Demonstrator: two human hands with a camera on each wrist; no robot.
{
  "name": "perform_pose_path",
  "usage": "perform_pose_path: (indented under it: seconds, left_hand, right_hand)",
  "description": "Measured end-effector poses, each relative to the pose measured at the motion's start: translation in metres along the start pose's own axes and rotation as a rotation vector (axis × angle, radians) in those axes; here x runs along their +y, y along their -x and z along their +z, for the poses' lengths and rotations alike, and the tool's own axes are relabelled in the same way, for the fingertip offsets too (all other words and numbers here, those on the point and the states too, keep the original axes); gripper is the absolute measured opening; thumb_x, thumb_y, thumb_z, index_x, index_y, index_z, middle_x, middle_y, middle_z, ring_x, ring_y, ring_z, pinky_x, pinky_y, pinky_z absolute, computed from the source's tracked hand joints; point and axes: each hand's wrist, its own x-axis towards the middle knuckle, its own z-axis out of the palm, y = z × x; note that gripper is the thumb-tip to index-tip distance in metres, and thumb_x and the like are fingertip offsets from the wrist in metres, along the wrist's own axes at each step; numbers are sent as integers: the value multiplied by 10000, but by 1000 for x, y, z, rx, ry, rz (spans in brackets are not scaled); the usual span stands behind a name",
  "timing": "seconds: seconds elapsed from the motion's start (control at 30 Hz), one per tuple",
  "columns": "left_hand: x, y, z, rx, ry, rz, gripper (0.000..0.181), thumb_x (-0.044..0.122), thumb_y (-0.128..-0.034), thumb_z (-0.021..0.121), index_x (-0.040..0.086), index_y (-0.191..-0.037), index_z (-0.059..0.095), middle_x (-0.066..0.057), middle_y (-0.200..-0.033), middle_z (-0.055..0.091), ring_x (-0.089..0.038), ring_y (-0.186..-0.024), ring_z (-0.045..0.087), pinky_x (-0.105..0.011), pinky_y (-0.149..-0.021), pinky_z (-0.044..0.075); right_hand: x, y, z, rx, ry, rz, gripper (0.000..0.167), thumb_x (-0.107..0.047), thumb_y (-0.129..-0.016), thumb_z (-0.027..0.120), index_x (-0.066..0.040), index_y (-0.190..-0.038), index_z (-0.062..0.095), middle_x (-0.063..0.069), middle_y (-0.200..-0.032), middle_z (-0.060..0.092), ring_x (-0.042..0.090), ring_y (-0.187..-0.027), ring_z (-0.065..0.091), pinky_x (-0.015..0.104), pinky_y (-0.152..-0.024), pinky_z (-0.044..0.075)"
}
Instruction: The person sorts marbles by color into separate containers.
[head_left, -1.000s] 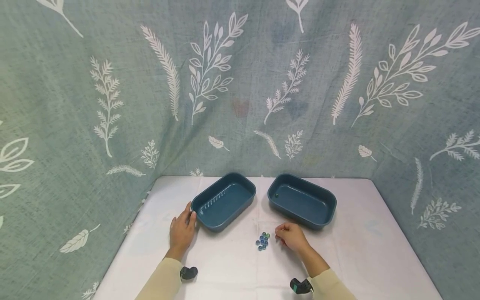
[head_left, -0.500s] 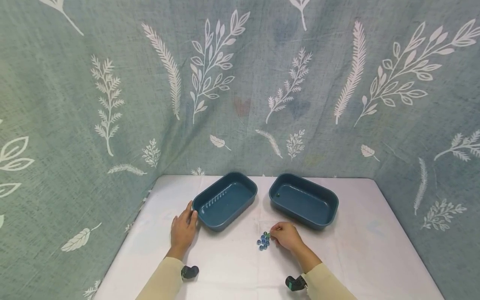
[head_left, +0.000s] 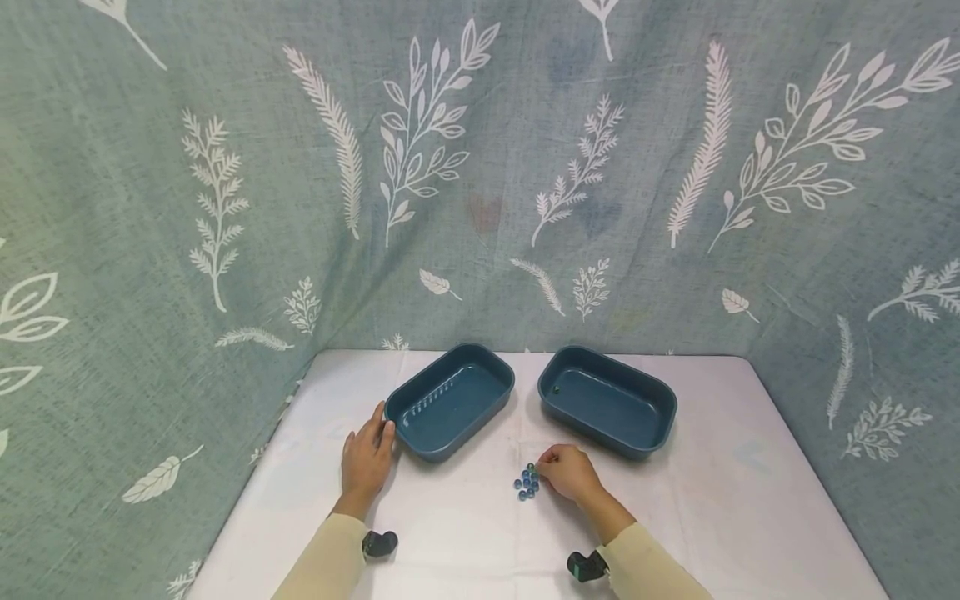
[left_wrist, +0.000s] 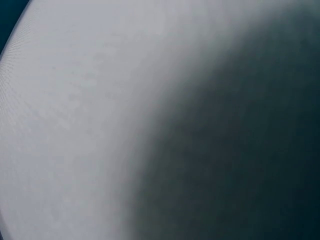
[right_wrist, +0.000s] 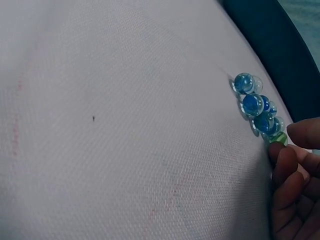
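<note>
In the head view, a small cluster of blue and green glass marbles (head_left: 527,482) lies on the white cloth. My right hand (head_left: 573,473) is at the cluster's right edge, its fingers curled. In the right wrist view, the thumb and forefinger of the right hand (right_wrist: 297,175) close around a green marble (right_wrist: 278,138) beside several blue marbles (right_wrist: 252,104). My left hand (head_left: 366,462) rests on the cloth with its fingertips at the near left corner of the left blue tray (head_left: 450,450). The left wrist view is mostly blurred and dark.
A second blue tray (head_left: 645,446) stands at the back right, with one green marble (head_left: 557,390) inside. Leaf-patterned fabric (head_left: 480,167) hangs behind the table and along both sides.
My right hand has moved left to the marble cluster, its fingertips reaching the green marble. The left hand stays by the left tray.
</note>
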Motion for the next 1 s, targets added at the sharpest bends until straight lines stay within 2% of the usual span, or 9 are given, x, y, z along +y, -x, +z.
perform_pose_path:
  seconds: [0.4,0.63,0.8,1.0]
  left_hand:
    - [-5,-1,4,15,18,9,616,563,-1025,270,243,-1550,272,-155,-1410,509,-349,-1339,403,-547,-1164,69]
    - [-6,-2,4,12,9,16,619,562,-1026,264,231,-1550,275,-150,-1423,498,-346,-1343,398,-548,-1163,74]
    - [-3,-1,2,-11,3,-2,630,567,-1025,246,221,-1551,269,-148,-1442,477,-345,-1352,386,-539,-1167,61]
    - [1,-1,0,-16,-4,-5,627,563,-1027,242,222,-1552,264,-154,-1439,479,-350,-1348,389,-540,-1166,69]
  right_hand:
    - [-2,-2,3,-16,37,-7,107,-174,-876,715,-134,-786,672,-36,-687,569,149,-660,513,299,-590,436]
    - [-2,1,1,-17,30,-26,117,-164,-888,696,-128,-779,672,-34,-651,567,142,-619,519,292,-566,433]
    - [2,2,-1,-52,-95,-2,183,-188,-947,643,-93,-792,657,-11,-646,592,130,-533,549,260,-487,451]
    - [8,3,-6,-118,-381,69,195,-158,-961,626,-2,-850,666,53,-697,635,136,-520,551,258,-460,499]
